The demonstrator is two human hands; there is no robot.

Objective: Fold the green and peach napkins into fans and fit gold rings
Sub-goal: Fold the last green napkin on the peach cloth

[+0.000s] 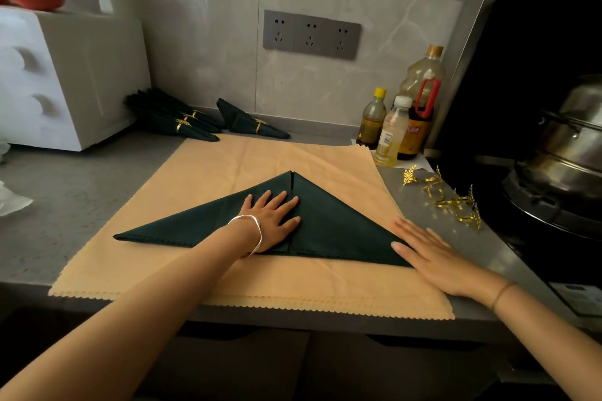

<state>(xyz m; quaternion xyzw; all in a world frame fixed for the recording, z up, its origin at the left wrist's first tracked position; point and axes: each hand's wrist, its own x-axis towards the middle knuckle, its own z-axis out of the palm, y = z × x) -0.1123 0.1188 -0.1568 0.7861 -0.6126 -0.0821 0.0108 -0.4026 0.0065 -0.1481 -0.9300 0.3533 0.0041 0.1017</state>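
A dark green cloth napkin point(332, 215), folded into a wide flat triangle with its apex pointing away from the person and a seam running down its middle, lies on top of the flat peach cloth napkins with scalloped edges point(228, 166). These are spread square on the grey desk point(65, 198), and their layered front edges reach the desk's near rim. The left hand point(273, 221), with a silver bangle point(250, 233) on its wrist, lies palm down on the middle of the green triangle just left of the seam; its grip is slack, with the fingers straight and spread and nothing held. The right hand point(433, 254) also lies flat with straight fingers, so its grip holds nothing either: the fingertips rest on the triangle's right corner and the palm on the peach cloth beside it. To the right, on bare desk near the stove, lies a loose cluster of gold leaf-shaped napkin rings point(449, 202), apart from both hands. At the back left, against the tiled wall, lie finished green napkin fans: a bundle of them point(172, 117) beside a white drawer box point(65, 75), and one more point(250, 122) just right of it, each wearing a gold ring. Behind the peach cloth's far right corner stand three oil and sauce bottles point(391, 133). A steel pot point(566, 146) sits on the stove at far right.
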